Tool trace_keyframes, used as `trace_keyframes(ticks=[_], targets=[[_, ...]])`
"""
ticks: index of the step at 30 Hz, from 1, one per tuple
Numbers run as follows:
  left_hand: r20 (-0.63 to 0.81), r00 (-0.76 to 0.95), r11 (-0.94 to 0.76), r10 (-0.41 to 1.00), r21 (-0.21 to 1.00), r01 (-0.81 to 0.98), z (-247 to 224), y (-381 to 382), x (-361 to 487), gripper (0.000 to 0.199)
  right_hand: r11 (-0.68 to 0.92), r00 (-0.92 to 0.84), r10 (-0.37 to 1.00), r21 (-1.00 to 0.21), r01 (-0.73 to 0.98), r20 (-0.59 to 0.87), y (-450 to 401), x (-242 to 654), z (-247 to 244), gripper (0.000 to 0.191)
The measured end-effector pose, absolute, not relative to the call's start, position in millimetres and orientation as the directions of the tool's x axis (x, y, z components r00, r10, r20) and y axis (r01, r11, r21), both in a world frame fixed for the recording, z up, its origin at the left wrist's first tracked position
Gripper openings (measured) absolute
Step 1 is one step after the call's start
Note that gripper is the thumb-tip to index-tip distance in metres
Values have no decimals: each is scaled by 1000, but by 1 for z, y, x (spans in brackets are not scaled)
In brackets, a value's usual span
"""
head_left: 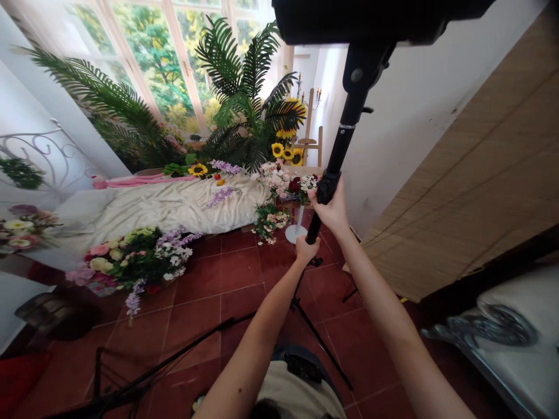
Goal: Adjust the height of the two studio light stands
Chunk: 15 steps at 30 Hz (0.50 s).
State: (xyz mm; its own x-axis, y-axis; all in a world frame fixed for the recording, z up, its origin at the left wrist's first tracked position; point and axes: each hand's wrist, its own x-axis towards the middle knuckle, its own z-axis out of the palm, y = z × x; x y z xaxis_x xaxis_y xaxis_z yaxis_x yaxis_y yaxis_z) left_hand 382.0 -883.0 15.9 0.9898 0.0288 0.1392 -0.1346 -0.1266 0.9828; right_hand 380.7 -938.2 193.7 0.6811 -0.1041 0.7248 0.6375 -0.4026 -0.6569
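A black light stand rises at a tilt in front of me, with a dark, bulky fixture on its top, cut off by the frame edge. My left hand is wrapped round the lower part of the pole. Higher up, my right hand grips the pole at its black locking collar, thumb on the far side. Below my hands the stand's thin legs spread over the red tiled floor.
A bed with a cream cover and flower arrangements lies left. Palm fronds and sunflowers stand by the window. Another black stand crosses the floor at lower left. A woven blind and ornate silver furniture are right.
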Motion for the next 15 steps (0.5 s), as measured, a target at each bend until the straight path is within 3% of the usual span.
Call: trace_keyframes(ticks=[3, 9, 15], targets=[[88, 996, -104, 14, 991, -86, 17, -879, 378, 25, -395, 667, -139, -659, 640, 732, -941, 380, 193, 54], [95, 995, -89, -34, 991, -98, 14, -871, 368, 26, -230, 765, 49, -738, 634, 642, -949, 371, 189, 49], [170, 984, -87, -50, 981, -173, 7, -864, 364, 25, -331, 767, -178, -772, 543, 616, -937, 367, 147, 51]])
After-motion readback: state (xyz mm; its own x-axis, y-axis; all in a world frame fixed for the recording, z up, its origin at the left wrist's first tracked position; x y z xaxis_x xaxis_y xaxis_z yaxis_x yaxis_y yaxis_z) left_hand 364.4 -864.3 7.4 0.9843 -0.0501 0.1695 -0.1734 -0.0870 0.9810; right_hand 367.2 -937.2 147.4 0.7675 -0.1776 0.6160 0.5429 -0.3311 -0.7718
